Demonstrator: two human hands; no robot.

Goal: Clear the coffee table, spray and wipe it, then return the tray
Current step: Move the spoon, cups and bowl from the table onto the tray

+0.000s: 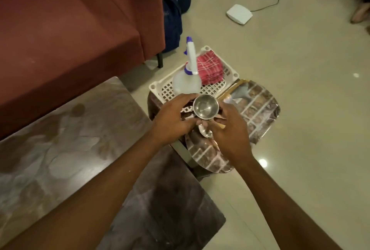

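A small steel cup [205, 109] is held between my two hands above a patterned tray [258, 113] that rests on a low stool beside the coffee table [66, 149]. My left hand [173, 120] grips the cup's left side together with some crumpled wrappers. My right hand [228, 129] holds the cup's right side, with a steel spoon [205, 132] and a bit of paper under its fingers. A spray bottle [187, 77] and a folded red checked cloth [210, 68] sit in a white plastic basket [230, 70] just behind the tray.
A maroon sofa [70, 29] runs along the far side of the coffee table. A dark blue bag [173, 9] leans by the sofa's end. A white box [239, 13] with a cable lies on the tiled floor. Someone's foot [360, 12] shows at the right edge.
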